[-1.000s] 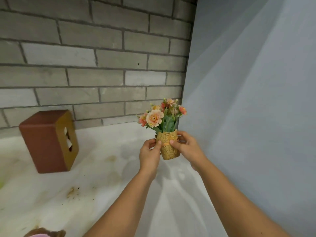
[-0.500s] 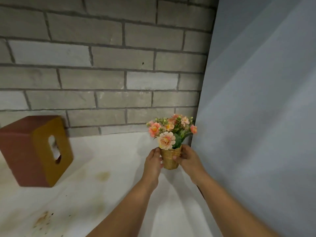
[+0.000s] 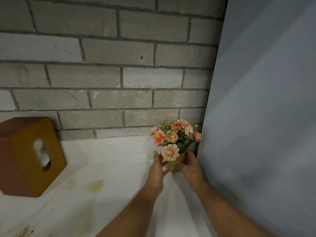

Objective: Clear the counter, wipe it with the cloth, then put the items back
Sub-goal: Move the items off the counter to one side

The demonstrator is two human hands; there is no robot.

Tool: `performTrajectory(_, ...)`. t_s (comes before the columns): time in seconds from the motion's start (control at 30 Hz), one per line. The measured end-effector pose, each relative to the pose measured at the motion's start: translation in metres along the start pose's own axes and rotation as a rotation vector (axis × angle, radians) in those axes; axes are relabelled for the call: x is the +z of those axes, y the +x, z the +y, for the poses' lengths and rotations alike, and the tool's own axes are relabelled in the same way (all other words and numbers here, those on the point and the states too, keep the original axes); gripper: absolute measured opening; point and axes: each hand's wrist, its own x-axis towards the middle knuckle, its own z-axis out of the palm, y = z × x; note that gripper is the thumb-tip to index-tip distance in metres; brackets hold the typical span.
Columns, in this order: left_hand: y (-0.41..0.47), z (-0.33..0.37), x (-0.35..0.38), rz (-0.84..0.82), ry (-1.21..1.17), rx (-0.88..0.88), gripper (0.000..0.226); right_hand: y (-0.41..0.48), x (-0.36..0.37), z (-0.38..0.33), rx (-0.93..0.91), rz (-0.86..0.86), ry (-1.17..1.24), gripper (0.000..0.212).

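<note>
A small flower pot [image 3: 175,165] wrapped in gold mesh holds pink and orange flowers and stands near the back right corner of the white counter [image 3: 111,171]. My right hand [image 3: 192,164] grips the pot's right side. My left hand [image 3: 158,166] is against its left side with the fingers spread and loosening. No cloth is in view.
A brown and mustard tissue box [image 3: 30,156] stands at the left against the grey brick wall [image 3: 102,74]. A plain grey panel [image 3: 265,117] closes the right side just beside the pot. Yellowish stains [image 3: 96,184] mark the counter between the box and my arms.
Both hands have carried the flower pot away from me and down into the back right corner. My left fingers have spread apart on it.
</note>
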Motion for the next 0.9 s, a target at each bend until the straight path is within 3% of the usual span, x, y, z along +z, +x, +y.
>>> performTrajectory(0.53, 0.016, -0.005, -0.004, -0.033, 0.068, -0.026, 0.062, 0.009, 0.009, 0.016, 0.038, 0.041, -0.038, 0.054)
performTrajectory(0.77, -0.004, 0.007, -0.016, 0.126, 0.058, -0.07, 0.06, 0.003, 0.016, 0.015, 0.184, 0.136, -0.191, 0.067)
performTrajectory(0.83, -0.015, 0.011, -0.018, 0.191, 0.025, -0.075, 0.056, -0.004, 0.018, 0.009, 0.28, 0.118, -0.182, 0.063)
performTrajectory(0.9, -0.027, 0.015, -0.02, 0.238, 0.017, -0.075, 0.051, -0.019, 0.022, -0.003, 0.349, 0.06, -0.171, 0.044)
